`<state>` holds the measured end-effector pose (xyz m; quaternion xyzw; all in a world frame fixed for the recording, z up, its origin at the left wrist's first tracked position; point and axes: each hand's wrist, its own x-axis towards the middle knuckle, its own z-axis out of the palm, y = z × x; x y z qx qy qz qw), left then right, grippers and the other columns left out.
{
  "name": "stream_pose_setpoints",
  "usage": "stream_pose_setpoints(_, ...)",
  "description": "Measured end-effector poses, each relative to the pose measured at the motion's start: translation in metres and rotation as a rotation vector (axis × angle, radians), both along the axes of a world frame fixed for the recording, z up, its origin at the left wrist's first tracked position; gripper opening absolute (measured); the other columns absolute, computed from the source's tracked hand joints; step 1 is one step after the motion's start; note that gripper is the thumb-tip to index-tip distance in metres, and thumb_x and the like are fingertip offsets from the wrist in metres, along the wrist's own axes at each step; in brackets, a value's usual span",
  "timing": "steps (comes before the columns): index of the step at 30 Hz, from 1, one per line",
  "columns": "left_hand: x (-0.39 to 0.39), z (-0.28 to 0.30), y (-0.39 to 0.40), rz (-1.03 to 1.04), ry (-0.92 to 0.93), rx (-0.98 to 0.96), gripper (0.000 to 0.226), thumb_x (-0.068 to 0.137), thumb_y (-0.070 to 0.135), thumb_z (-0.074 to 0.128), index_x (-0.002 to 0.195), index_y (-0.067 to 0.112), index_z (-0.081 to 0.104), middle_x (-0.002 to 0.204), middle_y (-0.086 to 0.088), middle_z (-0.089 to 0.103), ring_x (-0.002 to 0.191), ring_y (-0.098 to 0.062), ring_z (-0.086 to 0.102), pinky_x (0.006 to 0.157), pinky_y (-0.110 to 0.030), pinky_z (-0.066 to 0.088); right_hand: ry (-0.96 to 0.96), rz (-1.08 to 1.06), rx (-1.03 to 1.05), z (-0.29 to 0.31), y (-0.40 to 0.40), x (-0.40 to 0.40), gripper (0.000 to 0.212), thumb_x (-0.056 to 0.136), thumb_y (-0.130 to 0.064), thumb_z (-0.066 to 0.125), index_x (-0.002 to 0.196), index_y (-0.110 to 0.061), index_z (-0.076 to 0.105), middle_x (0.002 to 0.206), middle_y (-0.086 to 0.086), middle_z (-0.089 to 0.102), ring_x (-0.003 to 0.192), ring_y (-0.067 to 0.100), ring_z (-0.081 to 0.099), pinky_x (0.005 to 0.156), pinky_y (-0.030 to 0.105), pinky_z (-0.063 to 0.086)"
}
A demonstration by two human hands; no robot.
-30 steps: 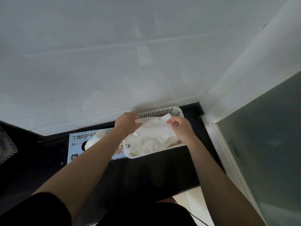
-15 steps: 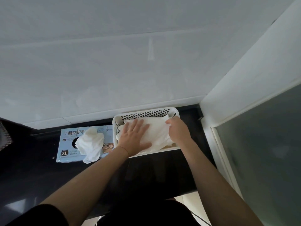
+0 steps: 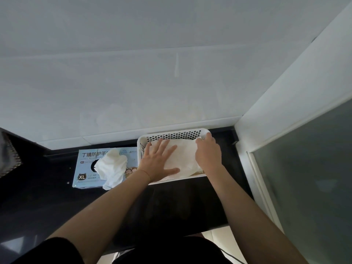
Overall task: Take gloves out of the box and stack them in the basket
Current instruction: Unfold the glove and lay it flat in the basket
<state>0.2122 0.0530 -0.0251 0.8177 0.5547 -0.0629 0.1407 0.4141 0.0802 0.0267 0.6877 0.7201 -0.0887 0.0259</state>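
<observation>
On the black countertop point(image 3: 57, 197), against the pale tiled wall point(image 3: 133, 82), a white perforated plastic basket point(image 3: 177, 133) holds a stack of white, crinkled disposable gloves point(image 3: 182, 157). The left hand point(image 3: 160, 162) lies flat on the left part of that stack, fingers straight and spread, pressing the gloves down. The right hand point(image 3: 206, 153) rests over the stack's right side near the basket's far right corner — its fingers bend down at the edge of the gloves, but I cannot tell whether they pinch the material or only touch it. Just beside the basket, to its left, lies a light blue cardboard glove box point(image 3: 85, 168) marked XL, with one white glove point(image 3: 112, 166) bunched and hanging out of its dark round opening.
</observation>
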Motion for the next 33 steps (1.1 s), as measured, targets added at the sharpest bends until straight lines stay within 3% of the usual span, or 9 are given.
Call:
stream_pose_setpoints(3,-0.024,0.013,-0.007,0.09,-0.091,0.105,0.079,0.087,0.073,0.019,0.154,0.031,0.019,0.164,0.0,0.007,0.152,-0.022,-0.002,0.121,-0.052,-0.003,0.134,0.003,0.042,0.01,0.0,-0.03,0.02,0.092,-0.007,0.051,0.109,-0.01,0.059,0.119,0.01,0.048,0.092,0.023,0.055,0.071,0.03,0.047)
stream_pose_setpoints(6,-0.055,0.023,-0.014,0.226,-0.15,0.165,0.074,0.086,0.063,0.02,0.15,0.028,0.031,0.161,-0.001,0.021,0.15,-0.023,0.011,0.121,-0.05,0.007,0.242,0.144,0.091,0.015,-0.006,-0.071,0.013,0.094,-0.01,0.049,0.101,-0.006,0.06,0.103,0.009,0.054,0.084,0.025,0.054,0.073,0.034,0.046)
stream_pose_setpoints(10,-0.113,0.031,-0.029,0.468,-0.182,0.181,0.054,0.094,0.041,0.045,0.145,0.023,0.038,0.157,-0.005,0.029,0.146,-0.026,0.019,0.118,-0.052,0.016,0.204,0.365,0.032,0.013,-0.028,-0.143,0.021,0.092,-0.028,0.052,0.101,-0.01,0.06,0.109,0.008,0.053,0.109,0.029,0.049,0.09,0.04,0.038)
stream_pose_setpoints(14,-0.158,0.027,-0.05,0.751,-0.243,0.05,0.058,0.094,0.035,0.049,0.148,0.021,0.032,0.156,-0.005,0.028,0.144,-0.026,0.021,0.114,-0.05,0.024,-0.087,0.483,-0.222,-0.003,-0.051,-0.188,0.095,0.073,-0.068,0.065,0.146,-0.016,0.03,0.158,0.013,0.017,0.148,0.033,0.006,0.115,0.056,0.011)
stream_pose_setpoints(17,-0.177,0.022,-0.061,0.767,-0.241,-0.067,0.069,0.091,0.045,0.051,0.151,0.023,0.025,0.156,-0.001,0.027,0.144,-0.023,0.02,0.113,-0.049,0.025,-0.211,0.485,-0.172,-0.015,-0.062,-0.204,0.12,0.07,-0.066,0.072,0.155,-0.016,0.003,0.162,0.016,-0.001,0.15,0.036,-0.008,0.116,0.061,0.001)
stream_pose_setpoints(23,-0.191,0.025,-0.065,0.653,-0.291,-0.116,0.083,0.079,0.048,0.059,0.151,0.03,0.022,0.156,0.005,0.029,0.145,-0.02,0.02,0.113,-0.047,0.024,-0.285,0.308,-0.034,-0.02,-0.063,-0.211,0.094,0.09,-0.03,0.065,0.156,-0.013,0.001,0.163,0.017,0.0,0.15,0.035,-0.007,0.118,0.06,0.005)
stream_pose_setpoints(26,-0.198,0.024,-0.066,0.601,-0.28,-0.139,0.09,0.075,0.05,0.062,0.152,0.032,0.019,0.156,0.007,0.028,0.146,-0.018,0.02,0.114,-0.049,0.022,-0.229,0.312,-0.079,-0.02,-0.063,-0.211,0.089,0.091,-0.028,0.062,0.156,-0.016,0.002,0.163,0.016,-0.003,0.15,0.033,-0.01,0.119,0.057,0.003)
stream_pose_setpoints(30,-0.202,0.021,-0.066,0.583,-0.305,-0.161,0.093,0.075,0.05,0.064,0.153,0.032,0.017,0.156,0.006,0.028,0.146,-0.018,0.018,0.116,-0.052,0.02,0.025,0.319,-0.132,-0.016,-0.061,-0.224,0.089,0.073,-0.059,0.07,0.144,-0.023,0.031,0.151,0.003,0.023,0.146,0.025,0.012,0.117,0.051,0.01)
stream_pose_setpoints(33,-0.205,0.024,-0.065,0.554,-0.315,-0.166,0.093,0.077,0.049,0.065,0.154,0.03,0.016,0.156,0.004,0.028,0.146,-0.018,0.019,0.114,-0.048,0.025,0.121,0.249,-0.052,-0.011,-0.056,-0.235,0.045,0.083,-0.051,0.064,0.118,-0.023,0.055,0.128,-0.002,0.044,0.131,0.019,0.035,0.11,0.043,0.019)
